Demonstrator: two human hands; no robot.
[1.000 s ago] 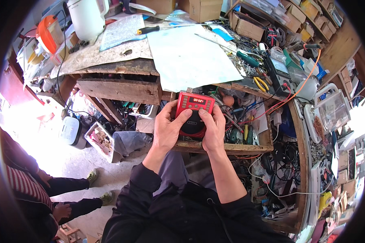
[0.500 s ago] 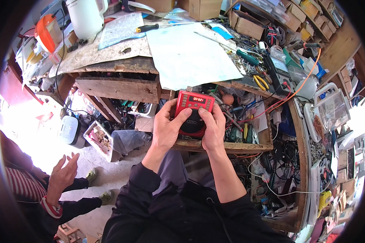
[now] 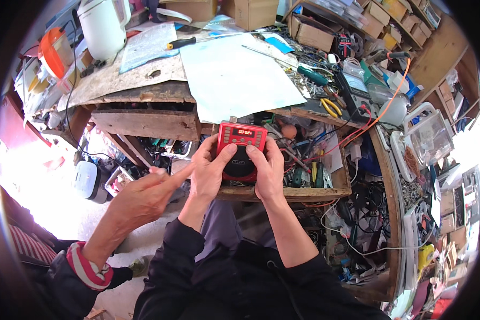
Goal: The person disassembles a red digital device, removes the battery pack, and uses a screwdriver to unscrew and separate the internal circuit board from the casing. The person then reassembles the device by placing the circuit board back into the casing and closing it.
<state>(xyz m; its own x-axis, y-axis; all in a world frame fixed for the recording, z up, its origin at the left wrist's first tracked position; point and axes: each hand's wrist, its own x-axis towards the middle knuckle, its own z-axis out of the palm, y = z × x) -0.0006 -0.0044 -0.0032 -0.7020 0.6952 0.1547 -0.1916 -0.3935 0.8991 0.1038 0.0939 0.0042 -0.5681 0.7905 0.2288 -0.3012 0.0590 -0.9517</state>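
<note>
A small red portable radio with a lit display, rows of buttons and a round black speaker is held upright between both my hands. My left hand wraps its left side, thumb on the front below the buttons. On the opposite side my right hand grips it the same way, its thumb near the speaker's upper edge. A small plug-like piece sticks out of the radio's top. Another person's hand reaches in from the left, a finger stretched out close to my left hand.
Behind the radio, a white sheet covers part of the cluttered workbench. An open drawer of tools lies under my hands. Yellow-handled pliers, a screwdriver, a meter and an orange cable are on the bench.
The other person's hand has come in from the left toward my left hand, finger extended. My thumbs have shifted slightly on the radio, which stays in both hands.
</note>
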